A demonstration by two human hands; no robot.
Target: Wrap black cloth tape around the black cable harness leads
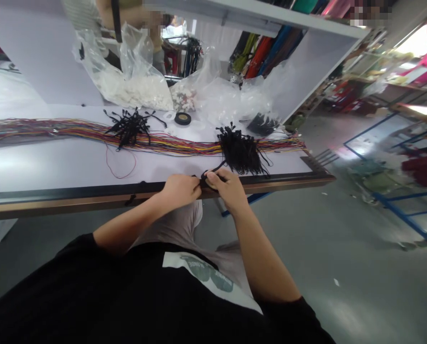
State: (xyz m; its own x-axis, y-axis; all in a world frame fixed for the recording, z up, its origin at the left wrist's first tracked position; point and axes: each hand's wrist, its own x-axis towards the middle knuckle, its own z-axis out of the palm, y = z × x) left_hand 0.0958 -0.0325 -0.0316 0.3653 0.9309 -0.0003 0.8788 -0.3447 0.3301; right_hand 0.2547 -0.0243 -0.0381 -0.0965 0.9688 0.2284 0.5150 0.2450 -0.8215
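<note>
At the front edge of the table, my left hand (180, 190) and my right hand (230, 188) are close together, both with fingers closed. A thin black cord (219, 166) is pinched in my right hand, with one end sticking up past the thumb. Dark material lies between the two hands, and the fingertips of my left hand close on it; its details are too small to make out. Just beyond my right hand lies a thick pile of black cords with small tips (240, 150). A smaller pile of similar black cords (130, 126) sits farther left.
A long bundle of coloured wires (184, 147) runs along the table (73, 165). Behind it are a black tape roll (182, 118) and clear plastic bags of white parts (141, 91). Blue metal frames (399, 210) stand at right. Another person's arm (130, 16) shows at the back.
</note>
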